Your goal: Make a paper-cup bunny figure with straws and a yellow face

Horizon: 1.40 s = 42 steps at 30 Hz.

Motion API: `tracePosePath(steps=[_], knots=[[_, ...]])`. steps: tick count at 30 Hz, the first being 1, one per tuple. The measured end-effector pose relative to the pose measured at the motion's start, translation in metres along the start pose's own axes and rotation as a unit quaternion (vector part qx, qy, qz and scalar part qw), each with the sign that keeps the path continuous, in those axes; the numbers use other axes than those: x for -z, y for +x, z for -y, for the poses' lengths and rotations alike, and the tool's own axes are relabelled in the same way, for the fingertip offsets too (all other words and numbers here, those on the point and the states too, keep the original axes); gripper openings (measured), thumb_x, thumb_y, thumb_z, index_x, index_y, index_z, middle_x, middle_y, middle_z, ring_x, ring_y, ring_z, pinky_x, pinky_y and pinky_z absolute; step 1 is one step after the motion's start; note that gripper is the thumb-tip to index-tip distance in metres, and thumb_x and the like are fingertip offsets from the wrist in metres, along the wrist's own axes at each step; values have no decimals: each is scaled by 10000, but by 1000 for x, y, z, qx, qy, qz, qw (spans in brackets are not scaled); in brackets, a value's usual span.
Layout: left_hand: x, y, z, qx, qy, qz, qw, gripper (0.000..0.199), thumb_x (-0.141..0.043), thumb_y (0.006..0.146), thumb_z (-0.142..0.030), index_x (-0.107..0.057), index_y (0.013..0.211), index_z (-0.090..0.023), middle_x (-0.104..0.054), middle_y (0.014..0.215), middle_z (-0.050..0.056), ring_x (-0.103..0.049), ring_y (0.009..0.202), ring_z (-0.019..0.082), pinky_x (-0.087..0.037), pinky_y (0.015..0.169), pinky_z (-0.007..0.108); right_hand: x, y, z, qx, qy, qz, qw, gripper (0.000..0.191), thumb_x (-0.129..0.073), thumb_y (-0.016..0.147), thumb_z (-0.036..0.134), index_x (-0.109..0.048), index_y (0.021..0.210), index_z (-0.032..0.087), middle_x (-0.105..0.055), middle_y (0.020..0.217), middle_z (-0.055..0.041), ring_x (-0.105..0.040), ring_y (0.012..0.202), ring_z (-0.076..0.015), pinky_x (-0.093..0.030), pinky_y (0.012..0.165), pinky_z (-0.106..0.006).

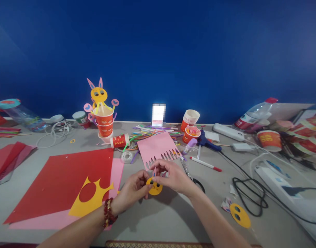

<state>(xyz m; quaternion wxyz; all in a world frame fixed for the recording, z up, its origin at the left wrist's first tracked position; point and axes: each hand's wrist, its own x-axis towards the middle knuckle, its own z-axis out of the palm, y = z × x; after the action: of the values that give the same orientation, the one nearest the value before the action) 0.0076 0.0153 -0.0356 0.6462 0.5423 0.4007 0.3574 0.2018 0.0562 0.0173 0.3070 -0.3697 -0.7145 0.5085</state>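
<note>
Between my two hands is a yellow paper face with dark eyes. My left hand pinches its left edge. At its top, the fingers of my right hand close on a small pink paper ear with a blue middle. Whether the ear is stuck to the face I cannot tell. Just beyond my hands lies a pink paper sheet with a row of pointed cut-outs. Scissors rest beside my right wrist, partly hidden. A second yellow face lies at the lower right, with small ear pieces near it.
Red paper and a cut yellow scrap lie at left. Behind stand stacked cups with a bunny figure, a lit phone and paper cups. A glue gun, black cable and power strip occupy the right.
</note>
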Motion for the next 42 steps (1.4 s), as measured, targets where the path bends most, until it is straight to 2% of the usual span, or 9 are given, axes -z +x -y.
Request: tracePosePath(steps=[20, 33, 38, 42], knots=[[-1, -1, -4, 15, 13, 2, 1000, 327, -656, 847, -457, -491, 866, -175, -531, 618, -55, -488, 466, 51, -374, 444, 153, 0, 0, 1, -17, 3, 6, 1000, 230, -683, 732, 115, -661, 953, 175, -614, 771, 20, -574, 707, -131, -441, 649, -234], [-1, -1, -2, 12, 7, -2, 1000, 340, -661, 843, -472, -491, 863, -178, -532, 627, -52, -501, 485, 62, -373, 443, 159, 0, 0, -1, -19, 7, 0, 1000, 209, -702, 742, 144, -663, 946, 169, -618, 764, 19, -583, 700, -130, -464, 669, -241], [-2, -1, -6, 2, -2, -9, 1000, 346, -664, 844, -478, -501, 863, -173, -548, 681, -40, -509, 499, 54, -385, 458, 162, 1, 0, -2, -19, 13, 0, 1000, 340, -736, 754, 219, -646, 1081, 186, -658, 860, -7, -622, 768, -156, -492, 734, -282], [-2, 1, -8, -14, -34, -21, 999, 357, -695, 821, -479, -507, 840, -176, -571, 745, -25, -514, 514, 52, -405, 473, 170, 2, -2, -5, -15, 32, -5, 999, 532, -781, 739, 326, -590, 1224, 220, -658, 1113, -61, -631, 889, -187, -502, 808, -324]])
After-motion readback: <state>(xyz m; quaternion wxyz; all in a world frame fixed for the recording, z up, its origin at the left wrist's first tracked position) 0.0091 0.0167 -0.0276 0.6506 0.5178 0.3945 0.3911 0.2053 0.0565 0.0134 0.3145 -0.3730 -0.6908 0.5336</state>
